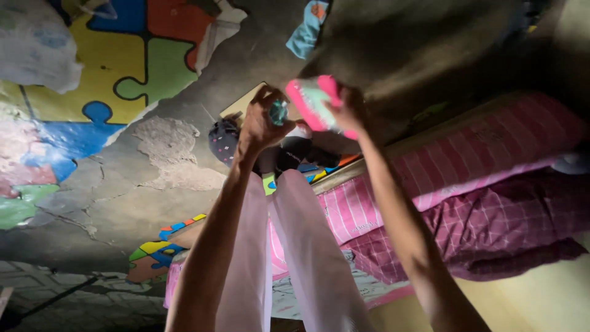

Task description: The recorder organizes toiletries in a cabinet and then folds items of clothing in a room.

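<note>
Two hands, one pink cloth, one small green thing.
Left hand (261, 123) fingers pinch the small green thing (278, 112); right hand (347, 114) fingers grip the pink cloth (313, 101).

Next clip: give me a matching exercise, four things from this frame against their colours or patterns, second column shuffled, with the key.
Things:
1. Folded cloth item in the right hand
2. Small object pinched in the left hand
3. Sheet on the mattress edge
4. Foam floor mat with jigsaw edges

Colours:
A. Teal
B. Yellow, green, blue and orange
C. Pink with a mint-green panel
D. Pink with thin pale stripes

Pairs: 1-C, 2-A, 3-D, 4-B
</note>
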